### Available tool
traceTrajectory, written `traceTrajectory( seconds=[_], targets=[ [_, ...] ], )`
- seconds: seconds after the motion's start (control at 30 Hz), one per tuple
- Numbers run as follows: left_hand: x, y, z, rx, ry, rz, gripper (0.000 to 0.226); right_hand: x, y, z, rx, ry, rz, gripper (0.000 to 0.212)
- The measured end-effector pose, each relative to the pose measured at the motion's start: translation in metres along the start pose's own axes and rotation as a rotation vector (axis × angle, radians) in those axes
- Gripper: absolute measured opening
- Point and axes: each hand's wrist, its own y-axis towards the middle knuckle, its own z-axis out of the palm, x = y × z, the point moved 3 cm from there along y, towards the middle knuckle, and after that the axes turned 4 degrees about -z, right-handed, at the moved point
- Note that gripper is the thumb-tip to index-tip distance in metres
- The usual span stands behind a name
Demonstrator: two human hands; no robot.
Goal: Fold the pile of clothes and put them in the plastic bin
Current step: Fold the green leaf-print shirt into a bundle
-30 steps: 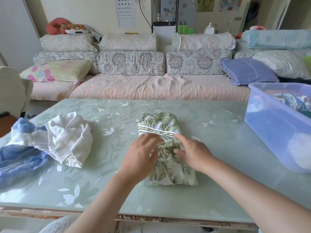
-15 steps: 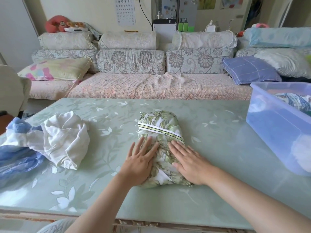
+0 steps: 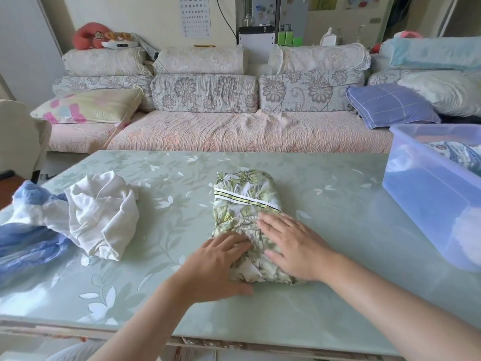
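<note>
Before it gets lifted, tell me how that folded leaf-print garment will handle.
The leaf-print garment is soft cloth, so it will probably sag and may unfold unless supported underneath. On the glossy table it would likely slide easily.

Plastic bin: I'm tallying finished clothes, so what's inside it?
A blue-patterned garment shows inside the plastic bin. Blue and white shapes behind its frosted wall are too blurred to identify or count.
</note>
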Motion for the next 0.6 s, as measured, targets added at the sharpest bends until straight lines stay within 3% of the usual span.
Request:
traceTrajectory(
  seconds=[0.07, 0.13, 0.23, 0.37, 0.5, 0.6],
  targets=[
    [0.009, -0.003, 0.012, 0.096, 0.05, -0.039, 0.098, 0.005, -0.008, 0.001, 0.117, 0.048, -0.01, 0.094],
    [0.015, -0.004, 0.016, 0.093, 0.029, -0.032, 0.09, 0.008, -0.016, 0.004, 0.239, 0.016, -0.005, 0.103],
    [0.019, -0.007, 0.015, 0.097, -0.011, -0.038, 0.075, 0.011, -0.018, 0.001, 0.24, 0.023, 0.054, 0.101],
    [0.014, -0.006, 0.005, 0.081, -0.099, -0.09, 0.052, 0.015, -0.01, -0.002, 0.276, 0.074, 0.109, 0.076],
    [0.009, -0.005, -0.031, 0.131, -0.293, -0.285, 0.026, 0.008, -0.004, -0.03, 0.203, 0.275, 0.214, 0.024],
    [0.01, -0.005, -0.046, 0.177, -0.446, -0.359, 0.019, 0.002, -0.008, -0.046, 0.19, 0.449, 0.267, 0.024]
  ],
)
